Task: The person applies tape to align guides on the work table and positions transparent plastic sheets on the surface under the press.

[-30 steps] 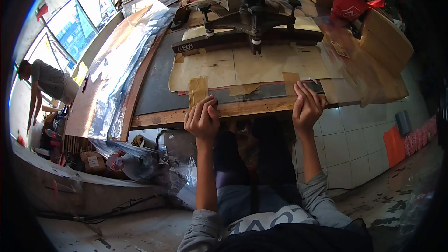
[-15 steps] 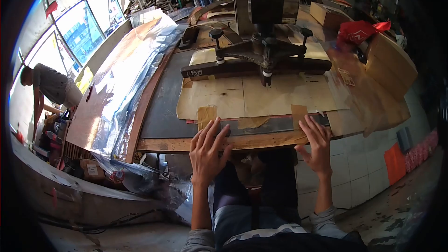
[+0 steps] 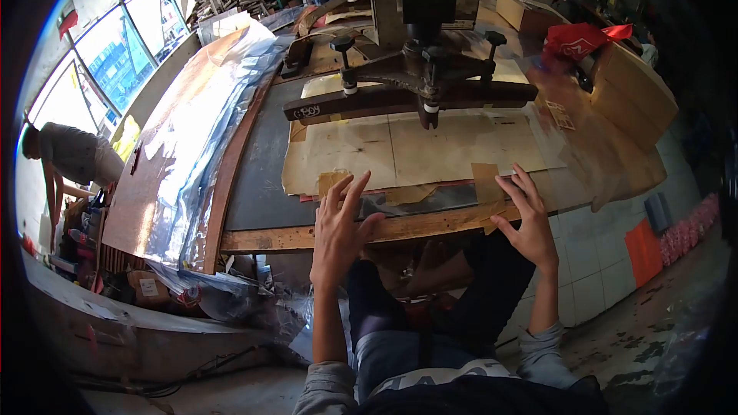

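Spreading open near the wooden edge [image 3: 419, 226], both hands [image 3: 335, 240] [image 3: 532, 237] have uncurled since a second ago.

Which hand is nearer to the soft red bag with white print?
Right. The right hand is on the near side of the red bag, slightly to its left; the left hand is much farther left.

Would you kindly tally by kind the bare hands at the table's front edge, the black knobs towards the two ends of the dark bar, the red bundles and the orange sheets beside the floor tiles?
Bare hands (left hand, right hand): 2
Black knobs (left, right): 2
Red bundle: 1
Orange sheet: 1
Total: 6
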Demonstrator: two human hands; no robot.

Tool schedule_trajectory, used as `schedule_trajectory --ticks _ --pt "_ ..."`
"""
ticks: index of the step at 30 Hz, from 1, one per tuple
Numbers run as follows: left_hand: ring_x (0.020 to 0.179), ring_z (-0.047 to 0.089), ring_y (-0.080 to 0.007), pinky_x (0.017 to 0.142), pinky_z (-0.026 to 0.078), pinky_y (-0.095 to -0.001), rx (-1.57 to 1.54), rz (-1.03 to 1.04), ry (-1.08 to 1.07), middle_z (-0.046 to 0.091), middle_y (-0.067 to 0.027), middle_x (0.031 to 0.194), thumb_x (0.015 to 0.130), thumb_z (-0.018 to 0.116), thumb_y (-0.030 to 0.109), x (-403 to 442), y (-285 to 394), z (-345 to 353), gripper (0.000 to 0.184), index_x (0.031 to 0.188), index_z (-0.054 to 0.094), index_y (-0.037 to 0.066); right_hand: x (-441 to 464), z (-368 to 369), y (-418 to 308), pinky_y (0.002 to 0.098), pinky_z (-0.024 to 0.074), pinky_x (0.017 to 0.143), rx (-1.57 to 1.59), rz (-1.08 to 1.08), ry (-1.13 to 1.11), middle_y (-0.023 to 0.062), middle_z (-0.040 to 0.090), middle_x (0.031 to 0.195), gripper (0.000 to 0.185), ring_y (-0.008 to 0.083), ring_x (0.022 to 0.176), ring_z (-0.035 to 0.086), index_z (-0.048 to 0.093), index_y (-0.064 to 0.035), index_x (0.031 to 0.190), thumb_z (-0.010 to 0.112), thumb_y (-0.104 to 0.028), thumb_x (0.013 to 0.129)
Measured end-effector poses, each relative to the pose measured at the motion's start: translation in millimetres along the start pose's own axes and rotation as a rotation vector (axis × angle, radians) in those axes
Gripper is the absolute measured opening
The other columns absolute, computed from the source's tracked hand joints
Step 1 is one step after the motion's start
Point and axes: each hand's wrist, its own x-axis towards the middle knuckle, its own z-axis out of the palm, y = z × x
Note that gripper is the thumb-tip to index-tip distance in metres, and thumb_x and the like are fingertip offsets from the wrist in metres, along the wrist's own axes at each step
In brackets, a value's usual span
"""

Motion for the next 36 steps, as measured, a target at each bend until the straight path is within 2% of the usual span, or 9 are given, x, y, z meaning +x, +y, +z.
schedule_trajectory --ticks 4,7,14,19,24,26,29,32,36 --pt "0.097 0.055 -0.0264 0.086 0.042 -0.0396 0.207 0.166 0.066 0.059 -0.004 0.107 0.082 0.07 0.021 10.1 -1.8 13.7 0.022 0.102 0.066 0.012 0.2 -0.2 -0.3 0.046 0.0335 0.108 -0.041 -0.06 -0.035 0.0125 0.03 0.152 0.07 0.0324 0.133 0.039 0.047 -0.0172 0.14 0.076 -0.019 0.077" --pt "0.089 0.055 -0.0283 0.078 0.043 -0.0404 0.15 0.17 0.303 0.06 -0.0078 0.094 0.084 0.068 0.013 18.5 11.4 13.6 0.011 0.087 0.061 0.004 3.3 5.2 -4.9 0.0453 0.0337 0.107 -0.078 -0.062 0.094 0.011 0.039 0.147 0.061 0.0306 0.129 0.044 0.052 -0.016 0.135 0.075 -0.018 0.079" --pt "0.08 0.057 -0.0274 0.075 0.044 -0.0363 -0.121 0.103 0.503 0.06 -0.0096 0.083 0.088 0.062 0.006 20.2 13.9 11.4 0.005 0.085 0.059 0.002 35.2 6.3 0.3 0.0424 0.0356 0.102 -0.197 -0.237 0.469 0.001 0.071 0.1 0.02 0.0225 0.106 0.063 0.071 -0.0107 0.1 0.066 -0.002 0.082" --pt "0.072 0.055 -0.0257 0.07 0.044 -0.0344 -0.154 0.17 0.588 0.06 -0.0078 0.077 0.086 0.065 0.008 4.4 29.4 -8.4 0.01 0.081 0.057 0.004 25.7 -29.3 -23.8 0.0432 0.0347 0.103 -0.231 -0.223 0.436 -0.0004 0.071 0.101 0.023 0.0222 0.103 0.064 0.071 -0.0131 0.1 0.069 -0.004 0.079" --pt "0.07 0.063 -0.0211 0.069 0.044 -0.0332 -0.122 0.155 -0.225 0.066 -0.0028 0.075 0.081 0.072 0.031 -11.6 33.2 -69.1 0.025 0.091 0.065 0.009 -9.0 -85.1 -13.6 0.0493 0.037 0.102 -0.119 -0.174 -0.221 0.0048 0.069 0.11 0.024 0.0252 0.106 0.063 0.071 -0.0123 0.104 0.07 -0.022 0.082" --pt "0.079 0.068 -0.0184 0.072 0.045 -0.034 -0.135 0.182 -0.484 0.069 -0.0011 0.08 0.074 0.071 0.047 -1.2 14.2 -81.5 0.044 0.101 0.068 0.012 0.9 -91.6 -2.2 0.0505 0.039 0.1 -0.068 -0.198 -0.435 0.0083 0.068 0.114 0.029 0.0274 0.107 0.062 0.071 -0.0114 0.105 0.069 -0.031 0.084" --pt "0.09 0.065 -0.0245 0.081 0.045 -0.0371 0.096 0.195 -0.391 0.066 -0.0066 0.098 0.085 0.066 0.041 43.1 0.9 -62.4 0.04 0.108 0.065 0.009 56.6 -68.7 27.4 0.0484 0.0424 0.098 0.039 -0.177 -0.27 0.0126 0.065 0.116 0.037 0.0315 0.107 0.061 0.069 -0.0098 0.109 0.066 -0.038 0.085" --pt "0.113 0.056 -0.0296 0.096 0.044 -0.0434 0.264 0.184 -0.288 0.057 -0.0131 0.123 0.089 0.063 0.029 87.8 -18.6 -19.5 0.041 0.123 0.057 0.006 106.5 -23.2 59.3 0.0413 0.0421 0.098 -0.142 -0.241 -0.211 0.0143 0.06 0.121 0.043 0.0328 0.113 0.056 0.062 -0.0066 0.12 0.068 -0.031 0.085" --pt "0.116 0.05 -0.0302 0.1 0.04 -0.0435 0.242 0.183 -0.279 0.058 -0.0103 0.116 0.087 0.066 0.024 99.9 -40.7 8.5 0.049 0.131 0.053 0.009 120.7 7.1 72.2 0.0412 0.0403 0.098 -0.2 -0.334 -0.113 0.0132 0.056 0.123 0.045 0.0312 0.115 0.052 0.057 -0.0051 0.126 0.067 -0.02 0.085"
